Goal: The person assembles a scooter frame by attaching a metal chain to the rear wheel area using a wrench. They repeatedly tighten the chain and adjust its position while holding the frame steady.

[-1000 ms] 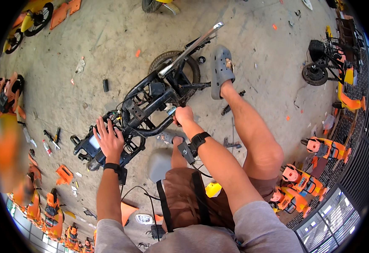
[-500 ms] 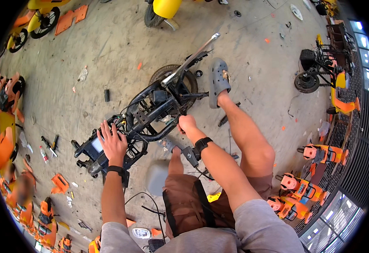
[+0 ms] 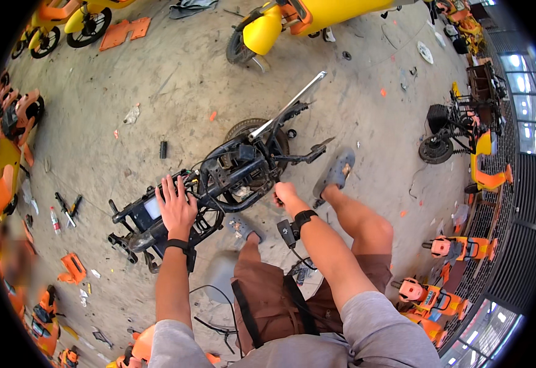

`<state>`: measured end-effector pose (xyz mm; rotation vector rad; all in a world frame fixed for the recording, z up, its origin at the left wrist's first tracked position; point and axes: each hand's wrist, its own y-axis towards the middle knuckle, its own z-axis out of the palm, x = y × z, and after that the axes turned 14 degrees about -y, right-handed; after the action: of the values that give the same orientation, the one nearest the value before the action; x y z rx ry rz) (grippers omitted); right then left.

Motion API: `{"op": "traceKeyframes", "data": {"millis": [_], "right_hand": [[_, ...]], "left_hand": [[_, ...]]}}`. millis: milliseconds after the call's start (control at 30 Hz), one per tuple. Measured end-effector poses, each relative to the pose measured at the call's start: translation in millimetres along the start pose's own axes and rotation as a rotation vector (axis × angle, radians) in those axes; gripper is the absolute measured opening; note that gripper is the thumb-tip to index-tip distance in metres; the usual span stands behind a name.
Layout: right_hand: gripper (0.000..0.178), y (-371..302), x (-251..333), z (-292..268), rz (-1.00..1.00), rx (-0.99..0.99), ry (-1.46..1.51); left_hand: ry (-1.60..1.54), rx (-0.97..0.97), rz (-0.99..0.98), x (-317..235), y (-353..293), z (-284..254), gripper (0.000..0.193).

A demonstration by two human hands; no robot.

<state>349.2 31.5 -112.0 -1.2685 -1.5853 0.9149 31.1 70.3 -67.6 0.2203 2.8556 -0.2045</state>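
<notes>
Left hand is flat and open, fingers spread, palm pressed down on the stripped black scooter frame, right by the pale panel near its lower-left end. Right hand is curled shut against the frame's middle tube; it may be pinching a small part there, but the view is too small to tell what. Both wrists carry dark bands.

The frame lies on its side on the concrete floor, running from lower left to upper right, with a silver bar jutting toward the top and a wheel beneath it. The person's right foot in a grey clog is planted just beside the frame's right side; the other clog sits just below the frame, near the knee.

Well apart at the floor's top edge stands a yellow scooter. Small tools lie toward the left edge, and orange body panels are scattered at the lower left.
</notes>
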Motion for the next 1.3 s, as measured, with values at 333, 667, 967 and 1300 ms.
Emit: {"op": "traceKeyframes", "data": {"millis": [333, 667, 967, 1300], "right_hand": [[0.032, 18.6, -9.5, -72.6, -0.131, -0.015, -0.37], [0.034, 76.0, -56.3, -63.1, -0.41, -0.2, -0.609], [0.075, 8.1, 0.7, -81.2, -0.243, 0.348, -0.577], [0.067, 22.9, 15.6, -128.3, -0.859, 0.269, -1.058]], "left_hand": [[-0.003, 0.012, -0.003, 4.3, -2.4, 5.5, 0.055], [-0.275, -0.114, -0.085, -113.0, -0.8, -12.9, 0.05], [-1.899, 0.334, -1.438, -288.5, -22.3, 97.7, 0.041], [-1.998, 0.007, -1.424, -335.2, -18.1, 146.0, 0.035]]}}
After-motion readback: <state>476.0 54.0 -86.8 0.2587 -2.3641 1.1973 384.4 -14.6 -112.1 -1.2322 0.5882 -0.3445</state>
